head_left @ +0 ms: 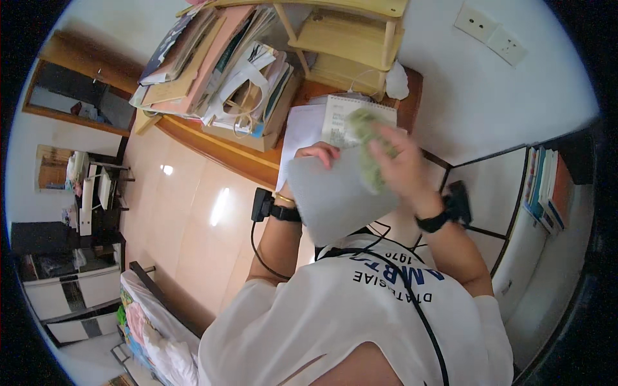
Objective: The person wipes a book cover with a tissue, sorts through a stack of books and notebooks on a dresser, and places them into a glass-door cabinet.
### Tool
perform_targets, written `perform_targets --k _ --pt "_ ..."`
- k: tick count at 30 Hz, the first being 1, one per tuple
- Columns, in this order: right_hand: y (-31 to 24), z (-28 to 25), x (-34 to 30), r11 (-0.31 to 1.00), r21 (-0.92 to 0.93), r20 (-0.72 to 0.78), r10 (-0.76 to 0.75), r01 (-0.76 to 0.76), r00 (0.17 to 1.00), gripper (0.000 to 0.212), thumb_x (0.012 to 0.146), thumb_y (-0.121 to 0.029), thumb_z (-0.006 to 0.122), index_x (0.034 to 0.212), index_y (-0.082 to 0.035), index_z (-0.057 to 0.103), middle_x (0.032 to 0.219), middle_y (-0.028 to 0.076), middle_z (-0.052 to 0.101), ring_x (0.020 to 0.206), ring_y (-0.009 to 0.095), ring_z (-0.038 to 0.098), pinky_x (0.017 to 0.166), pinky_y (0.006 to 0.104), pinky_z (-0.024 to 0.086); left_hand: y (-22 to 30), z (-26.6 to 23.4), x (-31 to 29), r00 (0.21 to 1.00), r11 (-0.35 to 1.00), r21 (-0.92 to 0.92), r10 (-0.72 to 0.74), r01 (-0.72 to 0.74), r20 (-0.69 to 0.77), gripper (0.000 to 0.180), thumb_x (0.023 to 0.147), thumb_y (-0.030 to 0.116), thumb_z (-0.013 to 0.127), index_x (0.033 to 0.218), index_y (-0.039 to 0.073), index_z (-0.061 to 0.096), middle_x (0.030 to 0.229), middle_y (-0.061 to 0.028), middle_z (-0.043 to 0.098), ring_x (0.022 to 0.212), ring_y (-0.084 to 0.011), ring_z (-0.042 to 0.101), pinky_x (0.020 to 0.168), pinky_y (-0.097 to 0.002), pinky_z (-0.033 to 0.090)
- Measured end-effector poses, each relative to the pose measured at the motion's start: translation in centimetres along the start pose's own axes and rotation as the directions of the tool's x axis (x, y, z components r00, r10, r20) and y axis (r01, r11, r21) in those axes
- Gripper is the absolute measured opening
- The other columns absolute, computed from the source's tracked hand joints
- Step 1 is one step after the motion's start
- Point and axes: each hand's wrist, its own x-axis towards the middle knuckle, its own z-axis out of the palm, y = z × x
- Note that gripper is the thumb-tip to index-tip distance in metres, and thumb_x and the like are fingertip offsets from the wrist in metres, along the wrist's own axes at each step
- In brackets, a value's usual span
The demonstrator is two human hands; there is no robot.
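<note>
My left hand (317,153) grips the far left edge of a flat, silver-grey panel (335,202) with rounded corners, its fingers curled over the rim. The panel is held up in front of my body, tilted, and I cannot make out exactly what it is. In my right hand (404,168) is a pale green cloth (368,132), bunched under the fingers and lying against the panel's right edge. That hand and the cloth are smeared by motion. Just beyond them a spiral-bound desk calendar (341,116) sits beside white paper sheets (301,128) on the desk.
The wooden desk (212,145) carries piled folders and papers (193,64), a box of books (273,109) and a small yellow shelf (347,42). At right, books (544,186) stand on a white cabinet (534,251). A bed (154,321) is at lower left. A black cable (421,302) crosses my shirt.
</note>
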Motion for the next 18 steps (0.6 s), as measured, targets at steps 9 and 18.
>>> perform_targets --k 9,18 --pt "7.9 2.7 -2.6 0.736 -0.573 0.247 -0.265 0.361 0.932 0.041 0.076 -0.007 0.059 0.116 -0.014 0.065 0.124 0.013 0.058 0.090 0.033 0.054 0.082 0.0387 0.048 -3.4 0.3 -1.4 0.966 0.934 0.331 -0.046 0.132 -0.254 0.014 0.069 0.002 0.071 0.063 0.009 0.060 0.111 -0.0101 0.060 0.107 -0.0210 0.053 0.094 -0.0320 0.042" --pt "11.3 -3.9 -0.4 0.747 -0.654 -0.243 -0.057 -0.120 0.968 0.044 0.078 0.001 0.056 0.120 -0.010 0.062 0.121 0.016 0.059 0.102 0.038 0.054 0.091 0.0420 0.044 -3.4 0.3 -2.7 0.962 0.907 0.398 -0.025 0.136 -0.271 0.017 0.064 0.001 0.075 0.061 0.012 0.062 0.117 -0.0110 0.059 0.112 -0.0237 0.053 0.097 -0.0341 0.042"
